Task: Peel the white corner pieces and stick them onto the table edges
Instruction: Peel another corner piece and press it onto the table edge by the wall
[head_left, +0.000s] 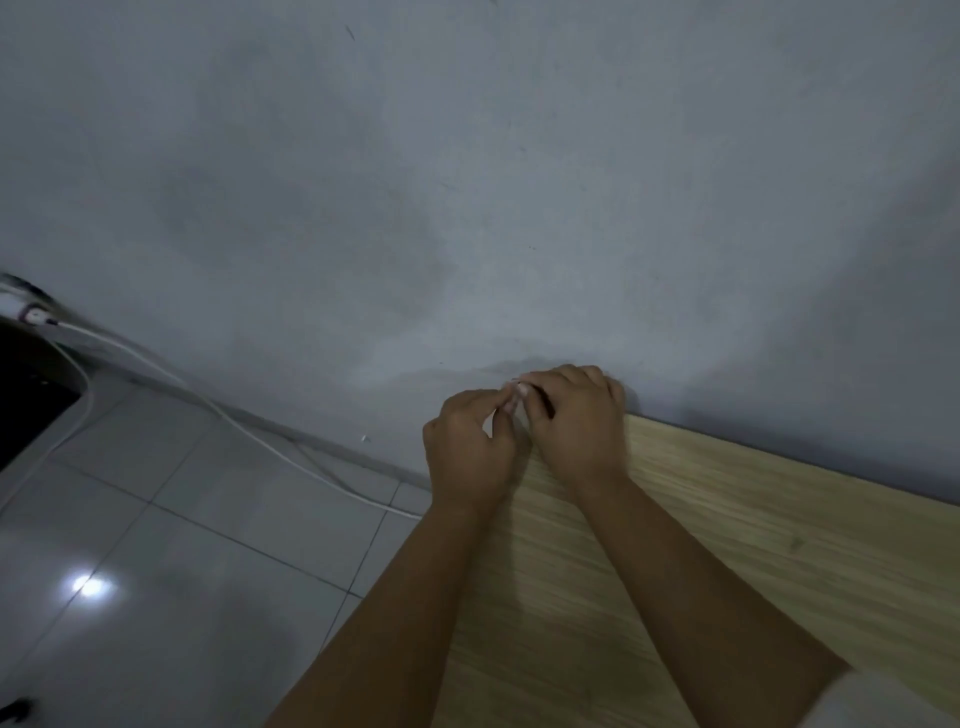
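Your left hand (470, 457) and right hand (576, 421) meet at the far corner of the wooden worktop (727, 545), right against the grey wall (467, 182). Both are curled closed, fingertips pinching a small white corner piece (511, 402) between them, mostly hidden. A white cable (156, 374) trails across the tiled floor (182, 545).

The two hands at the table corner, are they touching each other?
Touching. The head view shows the left hand and right hand pressed together at the fingertips, over the far corner of the wooden table, with no gap between them there.
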